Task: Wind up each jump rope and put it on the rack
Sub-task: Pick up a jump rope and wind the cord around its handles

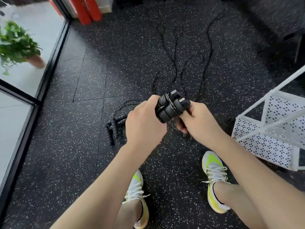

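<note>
We see the left hand [145,123] gripping a pair of black ribbed handles [170,108] side by side, a turn of cord around them, while the right hand [196,123] pinches the cord just beside them — its loose length [175,63] trails over the speckled floor [74,129]. More handles [113,128] lie on the floor to the left, and the white perforated rack [270,129] stands at right — apart from both.
</note>
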`<state>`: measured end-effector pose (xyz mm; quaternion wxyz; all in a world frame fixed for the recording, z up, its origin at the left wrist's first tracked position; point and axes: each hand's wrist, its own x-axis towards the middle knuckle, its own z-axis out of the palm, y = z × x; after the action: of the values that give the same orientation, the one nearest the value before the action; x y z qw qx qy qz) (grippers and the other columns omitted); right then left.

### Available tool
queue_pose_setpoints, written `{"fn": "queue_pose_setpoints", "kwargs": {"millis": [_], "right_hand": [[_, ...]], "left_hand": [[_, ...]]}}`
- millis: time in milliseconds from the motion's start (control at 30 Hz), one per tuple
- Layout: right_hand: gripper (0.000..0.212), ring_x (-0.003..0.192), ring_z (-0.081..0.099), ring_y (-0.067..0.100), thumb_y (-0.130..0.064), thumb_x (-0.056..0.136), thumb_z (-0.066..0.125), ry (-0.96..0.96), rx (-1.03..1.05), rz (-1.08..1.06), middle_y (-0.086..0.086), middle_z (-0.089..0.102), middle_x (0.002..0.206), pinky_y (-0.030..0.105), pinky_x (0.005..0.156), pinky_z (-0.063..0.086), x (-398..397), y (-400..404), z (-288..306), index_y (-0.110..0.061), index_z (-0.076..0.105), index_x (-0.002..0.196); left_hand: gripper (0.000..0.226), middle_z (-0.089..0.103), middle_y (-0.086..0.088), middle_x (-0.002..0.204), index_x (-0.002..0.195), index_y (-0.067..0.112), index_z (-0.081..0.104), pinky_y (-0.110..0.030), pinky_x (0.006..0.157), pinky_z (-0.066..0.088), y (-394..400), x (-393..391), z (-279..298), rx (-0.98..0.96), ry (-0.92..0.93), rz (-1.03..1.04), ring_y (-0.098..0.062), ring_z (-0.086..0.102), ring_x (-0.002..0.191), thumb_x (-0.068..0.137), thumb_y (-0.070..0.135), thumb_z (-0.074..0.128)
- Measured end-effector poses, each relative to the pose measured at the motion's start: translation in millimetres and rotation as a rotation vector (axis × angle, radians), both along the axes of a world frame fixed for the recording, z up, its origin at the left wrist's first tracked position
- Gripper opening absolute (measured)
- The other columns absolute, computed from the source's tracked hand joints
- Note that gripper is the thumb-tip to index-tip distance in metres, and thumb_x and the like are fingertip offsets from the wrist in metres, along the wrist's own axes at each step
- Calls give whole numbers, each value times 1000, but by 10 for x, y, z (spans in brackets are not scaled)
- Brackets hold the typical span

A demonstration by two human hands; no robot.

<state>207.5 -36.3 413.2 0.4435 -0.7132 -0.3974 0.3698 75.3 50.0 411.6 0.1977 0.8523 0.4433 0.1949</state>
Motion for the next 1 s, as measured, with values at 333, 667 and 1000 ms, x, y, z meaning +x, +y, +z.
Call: {"fn": "queue_pose_setpoints", "kwargs": {"millis": [333,667,1000], "right_hand": [[30,50,67,20,-25,108,41,-85,-202,214,-1,75,78,26,46,48,-206,-37,22,-13,62,91],[28,46,58,10,-32,102,49,-490,-214,372,-1,71,76,34,50,50,-209,-94,104,-14,57,81],[12,67,61,2,-48,81,76,-508,-46,154,-17,68,73,35,67,53,160,-94,113,-37,75,86]], "left_hand": [[25,54,5,84,103,24,50,-39,69,41,231,-87,-153,7,241,134,-28,48,74,83,16,61],[27,60,0,90,99,24,42,-38,73,35,313,-184,-323,92,385,51,-30,54,80,83,17,63],[39,60,5,97,122,29,54,-40,80,38,217,-144,-360,220,449,-327,-26,59,96,85,20,63]]}}
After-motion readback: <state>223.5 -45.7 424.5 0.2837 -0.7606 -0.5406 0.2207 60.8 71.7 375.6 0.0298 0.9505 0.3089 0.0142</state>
